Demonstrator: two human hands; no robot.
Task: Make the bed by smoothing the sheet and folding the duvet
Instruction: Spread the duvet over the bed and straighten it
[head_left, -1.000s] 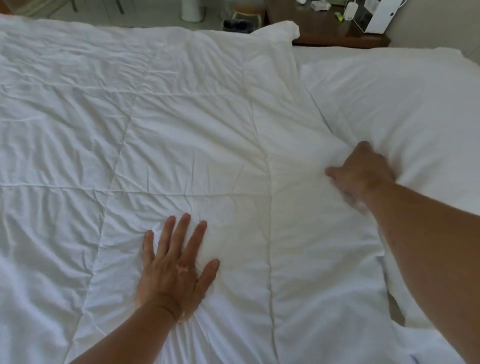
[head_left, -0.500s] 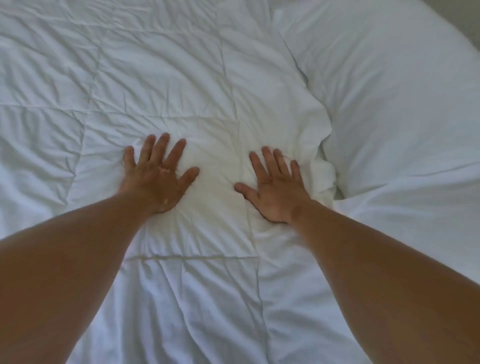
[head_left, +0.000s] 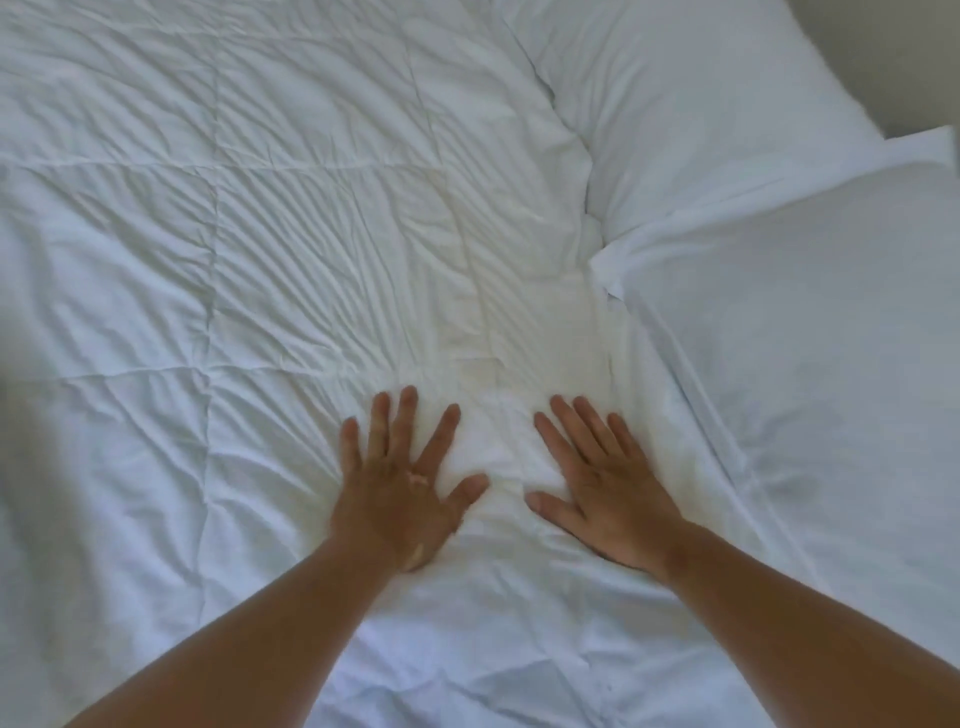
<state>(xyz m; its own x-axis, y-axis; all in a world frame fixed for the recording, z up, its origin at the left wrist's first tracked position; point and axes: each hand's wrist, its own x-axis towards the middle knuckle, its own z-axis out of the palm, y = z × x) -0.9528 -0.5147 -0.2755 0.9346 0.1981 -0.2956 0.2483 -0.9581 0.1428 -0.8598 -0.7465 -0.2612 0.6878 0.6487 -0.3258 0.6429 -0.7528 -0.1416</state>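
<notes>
- The duvet (head_left: 249, 270) lies spread flat on the bed and covers the left and centre of the view; stitched seams divide it into panels; fine creases fan across the centre panels.
- The left hand (head_left: 400, 493) rests palm down on the duvet, left of centre; its grip is spread, fingers straight and fanned, holding nothing.
- A low ridge of bunched cloth (head_left: 506, 467) stands between the two hands.
- The right hand (head_left: 608, 499) rests palm down on the duvet, just beside its pillow-side edge; its grip is flat and spread, fingers straight, pinching nothing.
- Step in hand, as judged: smoothing the duvet surface under both palms; the fold is not yet begun.
- The next move calls for even downward pressure and an outward sweep of both palms, so that the ridge flattens and does not roll into a new crease; the fold will afterwards need a firm grip on an edge.
- Orientation: the duvet's visible edge runs beside the pillows, from top centre toward lower right; the other edges are out of view; on this evidence the long axis probably runs from the pillows toward the left of the view.
- The far pillow (head_left: 701, 104) and the near pillow (head_left: 831, 364) lie at the right, touching; whether the strip between duvet edge and near pillow is the sheet cannot be told.
</notes>
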